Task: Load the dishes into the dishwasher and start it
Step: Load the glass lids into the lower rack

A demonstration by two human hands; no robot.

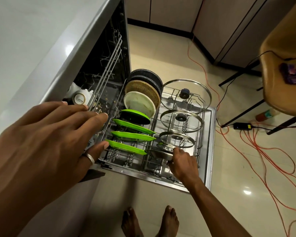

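The dishwasher's lower rack [200, 117] is pulled out over the open door [210, 147]. In its left half stand several green plates [132, 136], a white plate [140, 103], a woven tan plate [143, 89] and dark plates [147, 76]. Three glass lids [186, 96] stand in the right half. My right hand [183, 164] grips a steel lid [159, 153] at the rack's front. My left hand [46, 135] hovers close to the camera with fingers spread, near the upper rack [108, 65], holding nothing.
A white cup [79, 99] sits in the upper rack. A grey countertop [32, 40] runs along the left. Orange cables [263, 159] trail over the tiled floor at right, beside a tan chair [284, 57] and a black adapter [242, 126]. My bare feet [150, 223] stand below.
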